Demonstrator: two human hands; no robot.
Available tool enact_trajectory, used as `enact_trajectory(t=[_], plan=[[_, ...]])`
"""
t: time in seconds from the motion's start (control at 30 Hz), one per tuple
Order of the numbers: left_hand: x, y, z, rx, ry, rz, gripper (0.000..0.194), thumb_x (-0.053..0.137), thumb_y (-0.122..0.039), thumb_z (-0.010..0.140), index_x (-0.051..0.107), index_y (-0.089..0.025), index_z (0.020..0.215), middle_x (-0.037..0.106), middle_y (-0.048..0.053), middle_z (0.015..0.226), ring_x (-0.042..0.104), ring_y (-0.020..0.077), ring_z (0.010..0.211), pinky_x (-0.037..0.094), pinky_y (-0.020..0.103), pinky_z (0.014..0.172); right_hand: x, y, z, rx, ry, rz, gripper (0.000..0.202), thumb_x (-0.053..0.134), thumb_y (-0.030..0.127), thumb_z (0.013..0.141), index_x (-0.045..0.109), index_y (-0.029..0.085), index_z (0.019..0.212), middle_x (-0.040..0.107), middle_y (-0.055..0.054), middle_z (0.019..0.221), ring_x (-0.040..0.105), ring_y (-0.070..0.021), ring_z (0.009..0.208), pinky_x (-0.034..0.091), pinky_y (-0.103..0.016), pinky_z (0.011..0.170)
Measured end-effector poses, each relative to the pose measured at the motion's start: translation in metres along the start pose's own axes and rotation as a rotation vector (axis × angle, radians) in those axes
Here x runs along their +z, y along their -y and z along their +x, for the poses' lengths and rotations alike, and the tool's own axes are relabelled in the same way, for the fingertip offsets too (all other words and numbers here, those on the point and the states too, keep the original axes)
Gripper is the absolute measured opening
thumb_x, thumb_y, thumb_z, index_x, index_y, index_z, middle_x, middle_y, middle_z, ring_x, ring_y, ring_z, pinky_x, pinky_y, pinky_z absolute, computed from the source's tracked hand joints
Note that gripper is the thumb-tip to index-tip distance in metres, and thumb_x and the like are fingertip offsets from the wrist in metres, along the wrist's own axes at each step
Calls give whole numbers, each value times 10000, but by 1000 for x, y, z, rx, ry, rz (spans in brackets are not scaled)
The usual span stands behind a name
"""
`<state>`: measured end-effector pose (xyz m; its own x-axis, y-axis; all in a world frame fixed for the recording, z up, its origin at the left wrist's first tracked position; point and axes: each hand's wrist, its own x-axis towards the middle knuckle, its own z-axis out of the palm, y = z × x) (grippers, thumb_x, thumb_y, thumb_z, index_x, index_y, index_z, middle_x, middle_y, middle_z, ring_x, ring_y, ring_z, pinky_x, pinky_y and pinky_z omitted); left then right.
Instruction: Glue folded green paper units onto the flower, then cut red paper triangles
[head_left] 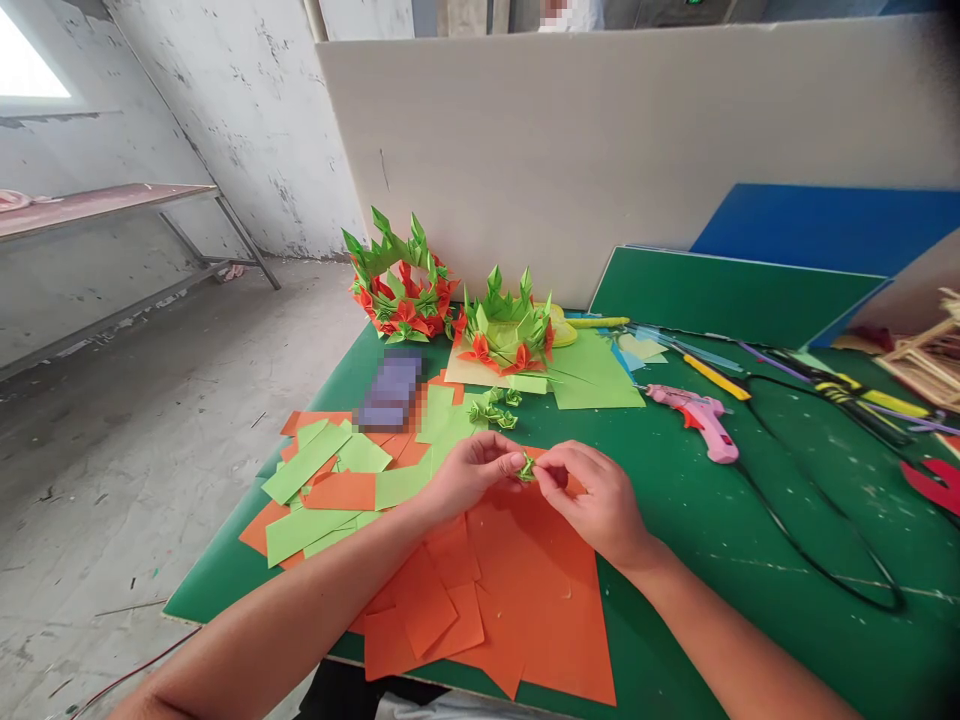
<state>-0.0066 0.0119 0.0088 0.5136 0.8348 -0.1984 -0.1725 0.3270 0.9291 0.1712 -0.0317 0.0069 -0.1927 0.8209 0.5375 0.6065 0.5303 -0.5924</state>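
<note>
Between my two hands is a small green folded paper piece (527,468), held above orange paper sheets (547,590). My left hand (480,468) pinches it from the left with thumb and fingers. From the right, my right hand (592,492) grips its other edge with the fingertips. Several similar green folded pieces (493,410) lie just beyond my hands. Farther back stand two crowns of folded green and orange paper, a taller one (401,290) at the left and a lower one (508,325) beside it.
Loose green and orange paper strips (322,490) cover the table's left side near a blurred phone-like object (390,390). A pink glue gun (697,415) with a black cord lies at the right, near a yellow-handled tool (716,377) and red-handled scissors (934,485). A pale board (600,130) rises behind.
</note>
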Motion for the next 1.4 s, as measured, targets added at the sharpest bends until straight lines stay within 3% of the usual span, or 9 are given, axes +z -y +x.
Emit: enact_trajectory(t=[0.2, 0.3, 0.63, 0.77, 0.93, 1.03, 1.23, 1.4], plan=[[0, 6, 4, 122, -89, 47, 369, 786, -416, 686, 635, -143, 883, 656, 12, 816, 627, 113, 715, 512, 284, 748, 8, -5, 0, 552, 66, 573, 243, 598, 440, 846, 615, 208, 777, 556, 5, 659, 477, -122, 555, 413, -253, 511], [-1, 11, 5, 204, -123, 108, 349, 767, -409, 710, 634, -154, 908, 650, 20, 847, 623, 126, 760, 510, 283, 744, 12, -8, 0, 659, 69, 710, 286, 648, 485, 798, 630, 200, 823, 540, 19, 656, 446, -104, 537, 402, -240, 491], [-3, 14, 4, 240, -134, 166, 318, 739, -405, 742, 628, -159, 910, 648, 31, 853, 630, 136, 757, 523, 291, 732, 14, -5, 2, 682, 77, 759, 315, 678, 494, 762, 628, 194, 843, 536, 23, 657, 434, -99, 538, 389, -240, 489], [1, 15, 2, 327, -157, 299, 275, 748, -379, 739, 641, -168, 879, 666, 47, 859, 640, 159, 803, 524, 285, 731, 16, -7, 2, 703, 67, 712, 312, 668, 490, 742, 593, 189, 777, 500, 31, 635, 395, -92, 521, 341, -231, 472], [3, 18, 2, 301, -138, 277, 275, 734, -389, 753, 626, -162, 864, 666, 39, 822, 630, 145, 762, 516, 275, 700, 16, -5, -1, 532, -3, 428, 220, 640, 348, 761, 497, 210, 669, 455, 47, 585, 386, -101, 528, 315, -238, 493], [1, 21, 5, 266, -161, 229, 299, 746, -395, 739, 613, -158, 864, 655, 28, 806, 621, 137, 750, 509, 272, 695, 14, -3, -2, 477, -16, 327, 202, 622, 338, 793, 509, 214, 681, 471, 40, 580, 415, -111, 526, 335, -249, 501], [0, 20, 4, 290, -185, 254, 301, 755, -400, 724, 611, -166, 847, 644, 23, 810, 624, 140, 754, 510, 273, 693, 13, -5, 1, 596, -29, 541, 282, 671, 467, 764, 602, 195, 791, 574, -4, 682, 490, -127, 583, 408, -253, 528], [0, 19, 3, 302, -198, 268, 297, 752, -399, 728, 613, -171, 857, 645, 29, 820, 626, 145, 760, 513, 282, 703, 11, -2, 2, 602, -28, 534, 297, 643, 489, 779, 624, 193, 797, 590, -21, 708, 480, -129, 572, 392, -255, 511]])
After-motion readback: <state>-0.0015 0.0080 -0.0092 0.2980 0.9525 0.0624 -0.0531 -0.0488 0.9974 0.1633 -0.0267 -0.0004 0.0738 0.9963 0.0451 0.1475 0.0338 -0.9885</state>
